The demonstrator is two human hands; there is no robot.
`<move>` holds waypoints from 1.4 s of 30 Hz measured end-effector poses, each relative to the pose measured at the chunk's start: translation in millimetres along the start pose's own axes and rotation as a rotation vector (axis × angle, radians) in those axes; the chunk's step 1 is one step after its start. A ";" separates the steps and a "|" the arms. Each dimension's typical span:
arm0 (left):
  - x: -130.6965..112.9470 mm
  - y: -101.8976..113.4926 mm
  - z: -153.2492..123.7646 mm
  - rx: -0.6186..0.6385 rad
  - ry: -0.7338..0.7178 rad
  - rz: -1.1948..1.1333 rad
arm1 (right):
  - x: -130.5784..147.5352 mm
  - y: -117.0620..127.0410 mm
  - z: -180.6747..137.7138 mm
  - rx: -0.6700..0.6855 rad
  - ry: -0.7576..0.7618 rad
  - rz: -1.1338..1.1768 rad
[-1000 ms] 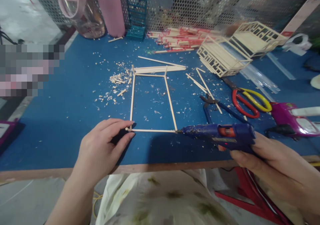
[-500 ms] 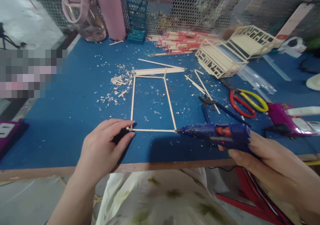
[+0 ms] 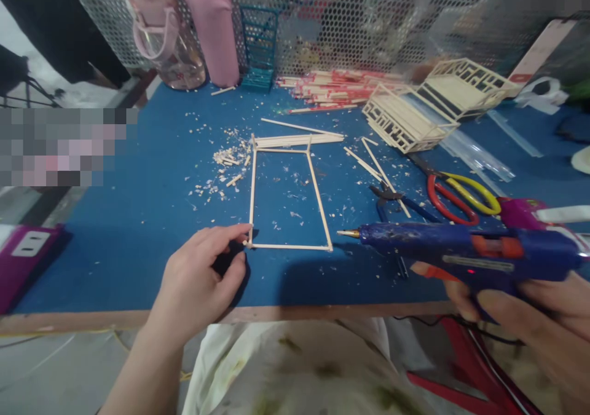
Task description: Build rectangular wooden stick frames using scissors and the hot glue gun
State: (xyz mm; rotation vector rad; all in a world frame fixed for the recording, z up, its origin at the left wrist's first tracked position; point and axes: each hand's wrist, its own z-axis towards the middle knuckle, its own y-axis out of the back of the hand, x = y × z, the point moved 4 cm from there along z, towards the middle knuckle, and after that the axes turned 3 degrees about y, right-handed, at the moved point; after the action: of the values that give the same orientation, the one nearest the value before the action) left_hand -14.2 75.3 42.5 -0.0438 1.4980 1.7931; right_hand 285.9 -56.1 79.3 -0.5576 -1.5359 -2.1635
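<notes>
A four-sided frame of thin wooden sticks lies on the blue table, with short upright sticks at its two far corners. My left hand rests at the near left corner; its index fingertip touches or nearly touches the left stick, and the thumb is apart from it. My right hand is wrapped round the handle of a blue hot glue gun, a finger on its orange trigger. The gun's metal nozzle points left, slightly clear of the near right corner. A red light glows on its side.
Pliers and red-and-yellow-handled scissors lie behind the gun. Loose sticks and offcuts lie beyond the frame. Farther back are a stick-built model, bundled red-and-white packets, a blue rack and pink bottles.
The glue gun has pulled back to the right and up, its nozzle leaving the near right corner. My left thumb has parted from the near left corner. The view has shifted slightly.
</notes>
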 end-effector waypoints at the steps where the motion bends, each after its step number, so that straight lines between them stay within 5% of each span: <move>1: 0.0 0.2 -0.4 -0.003 0.010 -0.009 | 2.0 -4.8 -1.0 -0.019 -0.030 0.031; 12: 3.6 2.2 -6.0 -0.089 0.144 -0.104 | 57.8 -78.6 29.8 0.208 0.195 0.154; 42: 4.4 1.9 -5.4 -0.061 0.155 -0.161 | 59.7 -88.7 36.6 0.305 0.084 0.262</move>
State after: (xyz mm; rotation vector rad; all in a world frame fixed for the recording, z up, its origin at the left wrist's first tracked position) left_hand -20.6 73.1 40.3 -0.3309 1.5014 1.7370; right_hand 190.1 -1.7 54.4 -0.5245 -1.6070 -1.6984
